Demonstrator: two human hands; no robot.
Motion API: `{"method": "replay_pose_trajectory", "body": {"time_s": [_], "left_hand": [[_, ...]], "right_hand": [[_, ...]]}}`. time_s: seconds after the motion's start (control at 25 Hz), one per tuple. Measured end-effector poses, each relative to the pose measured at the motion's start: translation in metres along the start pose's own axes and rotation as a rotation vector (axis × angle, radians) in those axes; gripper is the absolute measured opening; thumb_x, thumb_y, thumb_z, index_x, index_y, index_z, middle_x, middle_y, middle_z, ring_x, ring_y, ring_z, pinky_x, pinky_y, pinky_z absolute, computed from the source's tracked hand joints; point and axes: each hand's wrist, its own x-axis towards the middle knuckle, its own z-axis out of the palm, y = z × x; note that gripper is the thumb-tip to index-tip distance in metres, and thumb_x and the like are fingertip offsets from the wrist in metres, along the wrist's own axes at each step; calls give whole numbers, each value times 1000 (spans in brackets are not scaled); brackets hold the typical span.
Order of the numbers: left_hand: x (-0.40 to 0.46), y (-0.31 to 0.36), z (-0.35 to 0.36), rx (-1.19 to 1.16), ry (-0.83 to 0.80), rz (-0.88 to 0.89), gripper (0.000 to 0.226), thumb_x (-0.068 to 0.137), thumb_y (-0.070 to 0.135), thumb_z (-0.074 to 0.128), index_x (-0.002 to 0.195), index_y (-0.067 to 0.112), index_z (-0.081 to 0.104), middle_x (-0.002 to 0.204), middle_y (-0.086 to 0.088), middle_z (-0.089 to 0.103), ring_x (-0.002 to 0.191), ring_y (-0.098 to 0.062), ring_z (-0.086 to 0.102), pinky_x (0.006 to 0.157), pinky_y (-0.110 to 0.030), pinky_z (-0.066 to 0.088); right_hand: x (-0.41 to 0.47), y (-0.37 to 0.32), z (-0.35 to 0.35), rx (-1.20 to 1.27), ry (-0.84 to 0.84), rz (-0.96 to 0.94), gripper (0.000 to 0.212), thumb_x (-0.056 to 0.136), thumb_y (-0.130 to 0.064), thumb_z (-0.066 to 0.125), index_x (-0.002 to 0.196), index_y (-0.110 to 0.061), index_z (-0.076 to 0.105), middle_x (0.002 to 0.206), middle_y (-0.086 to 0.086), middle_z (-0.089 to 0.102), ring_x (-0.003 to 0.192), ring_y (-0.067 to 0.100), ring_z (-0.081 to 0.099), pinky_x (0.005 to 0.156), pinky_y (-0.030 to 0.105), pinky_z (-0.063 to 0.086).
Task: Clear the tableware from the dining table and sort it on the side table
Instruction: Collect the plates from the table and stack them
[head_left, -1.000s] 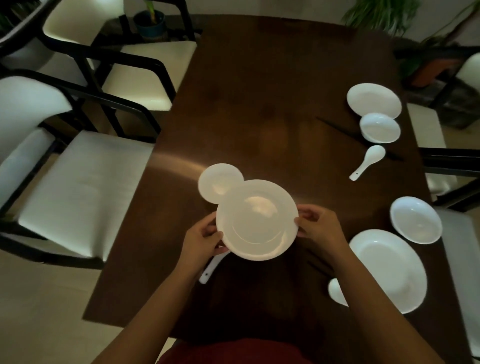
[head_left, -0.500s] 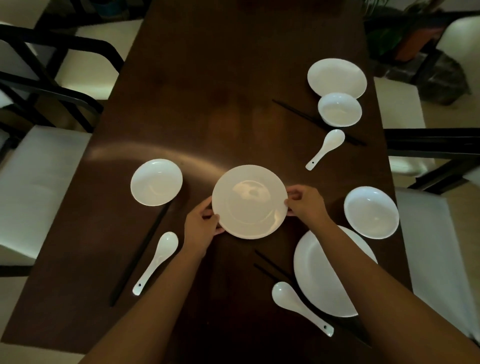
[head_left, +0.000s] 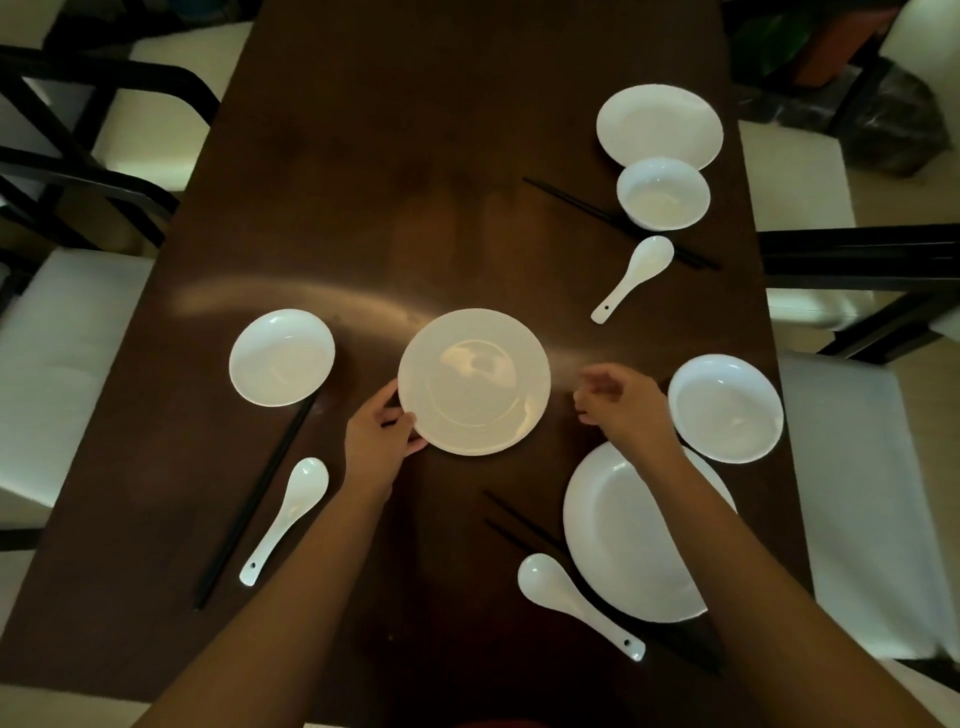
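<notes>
With all tableware on the dining table (head_left: 363, 208), the left hand (head_left: 382, 441) gripped one plate (head_left: 474, 382) while the right hand (head_left: 621, 402), fingers seemingly loosely curled, held nothing.

A dark wooden dining table (head_left: 363, 156) carries white tableware. On its left lie a small bowl (head_left: 281, 357), black chopsticks (head_left: 254, 499) and a spoon (head_left: 288, 517). On the far right sit a plate (head_left: 658, 126), a bowl (head_left: 663, 194), chopsticks (head_left: 582, 205) and a spoon (head_left: 635, 276). Nearer on the right — a bowl (head_left: 725, 408), a large plate (head_left: 623, 540), a spoon (head_left: 574, 603) and chopsticks (head_left: 519, 525).
</notes>
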Motion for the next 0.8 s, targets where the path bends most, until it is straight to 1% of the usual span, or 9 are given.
{"method": "replay_pose_trajectory", "body": {"time_s": [0.04, 0.12, 0.2, 0.28, 0.36, 0.48, 0.6, 0.72, 0.8], "left_hand": [[0, 0, 0, 5, 1, 3, 45, 86, 5, 59, 128, 22, 53, 92, 5, 62, 89, -14, 61, 58, -18, 55], [-2, 0, 1, 51, 0, 18, 47, 86, 6, 60, 130, 22, 50, 96, 3, 61, 93, -16, 60, 60, -19, 55], [-4, -1, 3, 147, -8, 48, 53, 85, 6, 60, 134, 22, 45, 105, 1, 58, 96, -16, 57, 64, -22, 55], [-7, -3, 4, 195, -3, 73, 59, 83, 4, 61, 135, 24, 42, 108, 0, 56, 95, -16, 57, 70, -28, 55], [-9, -4, 5, 254, -7, 126, 60, 82, 3, 61, 135, 24, 42, 108, 2, 55, 88, -12, 58, 72, -30, 55], [-10, -7, 4, 337, -13, 157, 59, 83, 4, 62, 136, 19, 42, 114, 1, 52, 77, -5, 56, 81, -37, 55], [-11, -8, 6, 360, 2, 142, 57, 83, 5, 63, 135, 18, 43, 123, -7, 55, 77, -7, 56, 82, -37, 54], [-14, -6, 7, 356, 7, 147, 57, 83, 5, 63, 135, 18, 43, 127, -10, 55, 89, -14, 56, 82, -35, 52], [-14, -4, 6, 337, 4, 135, 58, 83, 4, 63, 135, 18, 43, 128, -12, 54, 96, -17, 54, 82, -37, 53]], "right_hand": [[-14, 9, -9, -27, 21, -26, 25, 83, -15, 65, 108, -17, 63, 95, 1, 66, 79, 9, 63, 85, 33, 55], [-46, 31, -28, -203, 120, -108, 26, 82, -18, 66, 109, -19, 64, 100, 0, 67, 83, 8, 60, 86, 22, 48], [-80, 57, -45, -468, 228, -234, 34, 79, -21, 70, 112, -17, 63, 111, 7, 66, 96, 19, 61, 88, 33, 47], [-107, 84, -58, -715, 267, -364, 46, 72, -21, 76, 115, -15, 61, 118, 16, 62, 106, 33, 59, 86, 45, 49], [-125, 109, -67, -824, 251, -406, 53, 68, -22, 78, 117, -13, 61, 124, 20, 57, 112, 38, 55, 85, 48, 49], [-139, 132, -68, -746, 216, -249, 48, 73, -21, 75, 119, -14, 62, 135, 20, 48, 120, 37, 48, 90, 48, 47], [-137, 137, -59, -486, 201, -70, 47, 80, -18, 69, 125, -14, 55, 137, 16, 44, 120, 32, 47, 96, 42, 44], [-124, 129, -58, -261, 277, 53, 55, 81, -17, 67, 132, -15, 45, 129, 11, 50, 115, 27, 50, 96, 42, 45], [-117, 125, -62, -172, 313, 128, 50, 83, -14, 64, 130, -14, 48, 121, 10, 58, 103, 24, 55, 89, 39, 48]]}}
